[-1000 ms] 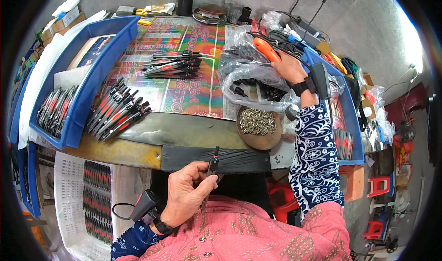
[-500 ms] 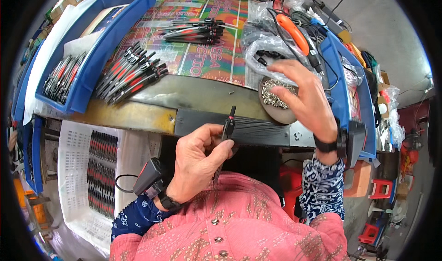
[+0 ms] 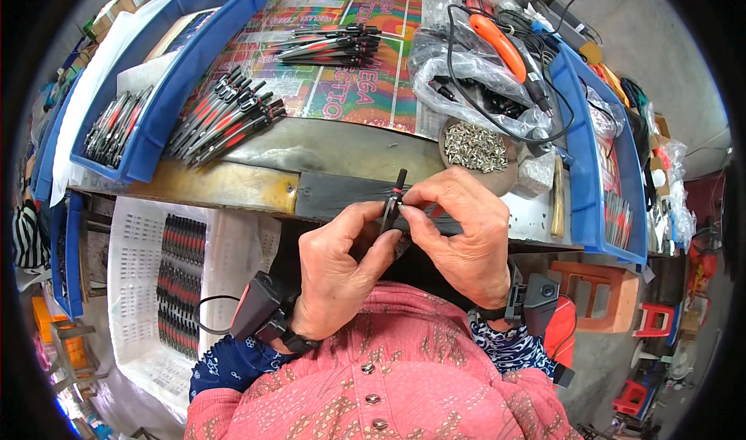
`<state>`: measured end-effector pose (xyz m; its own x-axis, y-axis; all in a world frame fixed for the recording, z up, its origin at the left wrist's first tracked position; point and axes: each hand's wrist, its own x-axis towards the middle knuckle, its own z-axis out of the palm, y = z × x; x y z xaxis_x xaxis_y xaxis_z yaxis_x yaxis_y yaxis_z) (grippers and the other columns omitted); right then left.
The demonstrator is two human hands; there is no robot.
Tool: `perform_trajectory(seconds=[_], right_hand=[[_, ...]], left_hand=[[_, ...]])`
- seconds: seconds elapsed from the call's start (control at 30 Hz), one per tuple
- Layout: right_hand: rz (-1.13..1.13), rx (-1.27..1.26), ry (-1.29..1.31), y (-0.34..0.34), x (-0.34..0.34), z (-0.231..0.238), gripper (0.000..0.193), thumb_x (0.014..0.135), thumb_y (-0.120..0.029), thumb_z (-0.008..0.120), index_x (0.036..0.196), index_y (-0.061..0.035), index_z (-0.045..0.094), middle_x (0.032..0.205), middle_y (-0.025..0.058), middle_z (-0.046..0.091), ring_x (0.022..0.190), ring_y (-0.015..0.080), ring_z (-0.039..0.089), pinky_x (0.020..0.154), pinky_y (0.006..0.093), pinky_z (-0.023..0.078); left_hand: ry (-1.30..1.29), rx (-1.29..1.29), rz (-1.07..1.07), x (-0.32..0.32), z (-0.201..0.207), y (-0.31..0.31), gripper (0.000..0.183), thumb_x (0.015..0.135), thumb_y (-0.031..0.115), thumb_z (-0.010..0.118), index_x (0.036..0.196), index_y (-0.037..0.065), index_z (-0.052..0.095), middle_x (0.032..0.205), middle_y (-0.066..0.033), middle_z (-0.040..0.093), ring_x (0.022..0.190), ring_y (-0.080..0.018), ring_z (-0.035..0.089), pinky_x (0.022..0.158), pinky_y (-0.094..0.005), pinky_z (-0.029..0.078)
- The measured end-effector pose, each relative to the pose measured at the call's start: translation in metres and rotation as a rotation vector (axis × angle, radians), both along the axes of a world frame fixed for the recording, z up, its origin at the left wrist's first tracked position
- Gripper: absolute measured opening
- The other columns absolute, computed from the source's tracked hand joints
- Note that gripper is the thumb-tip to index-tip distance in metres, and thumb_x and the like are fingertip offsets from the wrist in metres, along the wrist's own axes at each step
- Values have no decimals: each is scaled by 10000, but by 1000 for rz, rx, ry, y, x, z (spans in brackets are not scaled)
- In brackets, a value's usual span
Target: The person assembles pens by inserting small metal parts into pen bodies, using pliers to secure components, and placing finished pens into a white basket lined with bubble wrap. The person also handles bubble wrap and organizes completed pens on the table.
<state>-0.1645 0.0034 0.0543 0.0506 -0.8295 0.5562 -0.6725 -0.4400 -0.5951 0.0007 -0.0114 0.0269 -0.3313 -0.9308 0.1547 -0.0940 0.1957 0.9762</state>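
My left hand [image 3: 339, 263] pinches a slim black tool with a narrow stem on top and a touch of red below it, much like a drawing compass [image 3: 394, 199]. It is held nearly upright before my chest, its lower part hidden by my fingers. My right hand [image 3: 464, 234] has thumb and forefinger closed against the tool's upper side; whatever is between those fingertips is too small to make out. Beyond that hand stands a round dish [image 3: 509, 177] heaped with small silver screws [image 3: 475, 146]. Similar black-and-red tools lie in a near pile [image 3: 225, 121] and a far pile [image 3: 330, 46].
At left stands a blue bin [image 3: 144, 160] with more tools; below it, a white basket [image 3: 128, 285] holds neat rows of them. An orange-handled power screwdriver [image 3: 497, 48] with a looping cord lies on plastic bags [image 3: 435, 75]. Another blue bin [image 3: 579, 153] is at right.
My right hand has come from beside the screw dish down and left to the tool, its fingers now pinched. My left hand still holds the tool in about the same place.
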Motion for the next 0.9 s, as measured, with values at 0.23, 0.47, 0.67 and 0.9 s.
perform_trajectory(seconds=[0.23, 0.47, 0.67, 0.9], right_hand=[[-29, -18, -8, 1, 3, -4, 187, 709, 104, 681, 862, 7, 632, 781, 81, 626, 689, 178, 624, 602, 271, 511], [-34, 92, -156, 3, 5, -4, 170, 720, 117, 657, 849, 16, 613, 768, 70, 616, 670, 134, 630, 623, 249, 517], [-43, 137, -201, 4, 7, -3, 156, 733, 116, 651, 849, 23, 604, 768, 61, 613, 686, 115, 633, 643, 238, 523], [0, 205, -406, 4, 7, -6, 152, 742, 123, 639, 856, 32, 600, 778, 50, 603, 730, 85, 616, 664, 226, 518]], left_hand=[[-155, -267, 84, -3, -3, 0, 315, 793, 14, 725, 1095, 16, 636, 795, -119, 656, 609, -198, 637, 574, -283, 504], [-161, -348, 100, -5, -4, -1, 324, 778, 13, 726, 1089, 19, 636, 872, -143, 674, 685, -263, 673, 612, -317, 528], [-165, -394, 133, -7, -6, -3, 320, 771, -2, 717, 1081, 17, 637, 892, -148, 678, 723, -291, 680, 629, -330, 536], [-184, -403, 149, -9, -5, 1, 310, 765, -13, 714, 1066, 14, 644, 910, -152, 684, 739, -290, 687, 645, -330, 545]])
